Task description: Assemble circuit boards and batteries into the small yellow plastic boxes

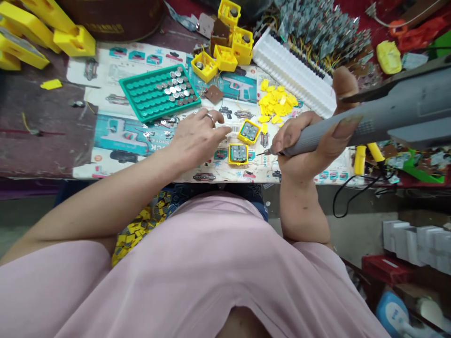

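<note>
My right hand [310, 141] is wrapped round a grey electric screwdriver [369, 119], its bit tip pointing left just right of a small yellow battery case [238, 154] lying on the printed paper. My left hand [197, 136], a ring on one finger, rests palm down on the table with fingers curled, its fingertips close to a second yellow battery case [249, 132]. Whether the fingertips pinch anything is hidden.
A green tray [148, 101] with several button cells lies at the back left. Yellow lids [276, 101] are heaped behind the cases, beside a white rack [292, 75] and wired circuit boards [317, 33]. More yellow boxes [225, 54] stand at the back.
</note>
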A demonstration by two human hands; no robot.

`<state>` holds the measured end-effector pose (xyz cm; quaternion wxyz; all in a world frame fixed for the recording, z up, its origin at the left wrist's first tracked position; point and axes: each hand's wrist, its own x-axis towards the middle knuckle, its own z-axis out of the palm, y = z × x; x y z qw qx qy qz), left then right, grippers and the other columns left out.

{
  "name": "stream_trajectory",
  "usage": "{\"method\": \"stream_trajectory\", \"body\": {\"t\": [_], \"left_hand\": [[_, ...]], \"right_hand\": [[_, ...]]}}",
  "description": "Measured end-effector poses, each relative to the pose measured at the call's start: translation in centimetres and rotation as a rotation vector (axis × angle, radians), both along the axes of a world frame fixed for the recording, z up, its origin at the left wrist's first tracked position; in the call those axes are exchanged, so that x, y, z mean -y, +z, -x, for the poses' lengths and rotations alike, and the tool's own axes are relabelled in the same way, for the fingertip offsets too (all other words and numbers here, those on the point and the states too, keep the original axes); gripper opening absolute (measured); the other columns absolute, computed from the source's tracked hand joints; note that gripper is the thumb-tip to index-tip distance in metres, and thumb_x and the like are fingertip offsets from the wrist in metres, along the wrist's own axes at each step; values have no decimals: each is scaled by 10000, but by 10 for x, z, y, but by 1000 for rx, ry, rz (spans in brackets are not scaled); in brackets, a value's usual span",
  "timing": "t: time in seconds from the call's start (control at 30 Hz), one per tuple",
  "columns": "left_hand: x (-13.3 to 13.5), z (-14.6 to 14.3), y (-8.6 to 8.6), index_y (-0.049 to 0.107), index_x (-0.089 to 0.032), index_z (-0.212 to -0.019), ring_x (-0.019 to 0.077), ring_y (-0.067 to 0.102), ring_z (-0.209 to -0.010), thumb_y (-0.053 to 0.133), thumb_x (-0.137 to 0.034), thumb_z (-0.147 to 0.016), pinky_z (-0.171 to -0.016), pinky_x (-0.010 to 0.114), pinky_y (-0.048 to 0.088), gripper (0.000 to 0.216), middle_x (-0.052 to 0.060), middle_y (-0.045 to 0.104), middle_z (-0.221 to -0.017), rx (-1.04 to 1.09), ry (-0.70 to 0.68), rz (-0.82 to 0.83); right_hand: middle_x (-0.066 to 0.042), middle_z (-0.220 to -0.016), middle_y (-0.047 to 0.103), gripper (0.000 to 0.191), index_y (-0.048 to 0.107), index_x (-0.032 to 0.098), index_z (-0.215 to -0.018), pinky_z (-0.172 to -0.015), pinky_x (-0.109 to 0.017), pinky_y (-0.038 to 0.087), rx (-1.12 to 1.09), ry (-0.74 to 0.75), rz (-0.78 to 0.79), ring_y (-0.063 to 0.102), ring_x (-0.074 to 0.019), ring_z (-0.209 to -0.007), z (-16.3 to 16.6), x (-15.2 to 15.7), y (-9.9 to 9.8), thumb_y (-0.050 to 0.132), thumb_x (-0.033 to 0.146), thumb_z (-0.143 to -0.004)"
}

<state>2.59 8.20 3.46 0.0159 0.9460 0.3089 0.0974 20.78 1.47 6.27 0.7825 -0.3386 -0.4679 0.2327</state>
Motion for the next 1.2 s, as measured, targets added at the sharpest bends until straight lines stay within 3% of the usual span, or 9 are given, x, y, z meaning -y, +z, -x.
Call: {"method": "stream_trajectory", "body": {"t": [0.13,0.23,0.37,0.53,0.7,0.87,1.0,1.1,1.2], "left_hand": [[32,9,0,704,-240,-1143,260,646,-1048,529,-356,-978,-797,388,525,267,79,712,-1190,243,-146,-146],[48,8,-9,672,-187,-1160,253,636,-1098,560,-315,-972,-839,382,503,253,95,718,-1185,298,-213,-169],[48,4,-17,649,-156,-1157,221,641,-1091,532,-193,-977,-839,362,470,218,81,727,-1194,295,-252,-211],[45,4,-15,634,-214,-1129,198,630,-1154,491,-206,-997,-914,347,478,195,5,717,-1219,210,-230,-303],[46,3,-13,621,-195,-1129,205,637,-1153,513,-197,-981,-925,343,501,183,12,716,-1213,227,-253,-337],[35,3,-5,624,-250,-1121,154,664,-1084,378,-191,-1026,-968,339,503,270,-16,722,-1206,122,-286,-118],[28,-1,7,662,-244,-1062,195,663,-1083,342,-209,-1030,-1006,405,501,324,5,734,-1138,67,-328,119],[33,-3,11,644,-229,-1172,212,646,-1134,383,-182,-1016,-1050,426,493,307,42,727,-1151,71,-276,111],[42,-2,7,626,-210,-1225,214,623,-1198,398,-136,-999,-1045,394,506,329,68,701,-1230,105,-231,56]], "right_hand": [[133,-496,405,435,529,370,-1247,-328,-196,286,0,35,4,358,-65,-311,2,-4,2,578,623,-896],[133,-495,477,387,579,368,-1188,-317,-214,335,-12,68,19,392,-78,-318,7,-5,8,625,584,-870],[114,-500,494,362,586,343,-1174,-341,-235,358,1,44,61,433,-94,-340,12,-5,13,630,540,-873],[112,-500,482,405,558,349,-1203,-359,-226,339,-7,109,32,419,-93,-347,15,-11,8,624,562,-865],[113,-518,480,355,602,417,-1189,-374,-221,309,36,132,98,425,-90,-376,17,-12,7,608,579,-873],[99,-554,560,302,664,448,-1121,-401,-237,402,24,179,176,485,-104,-417,14,-5,19,681,564,-843],[79,-503,479,274,683,434,-1074,-368,-251,353,90,55,175,434,-121,-370,16,-6,27,626,606,-869],[78,-485,432,260,681,403,-1031,-380,-259,353,125,3,194,392,-120,-350,17,-5,33,593,606,-894],[71,-530,503,155,692,423,-961,-425,-269,382,83,80,282,448,-128,-409,13,-1,36,629,547,-893]]}}
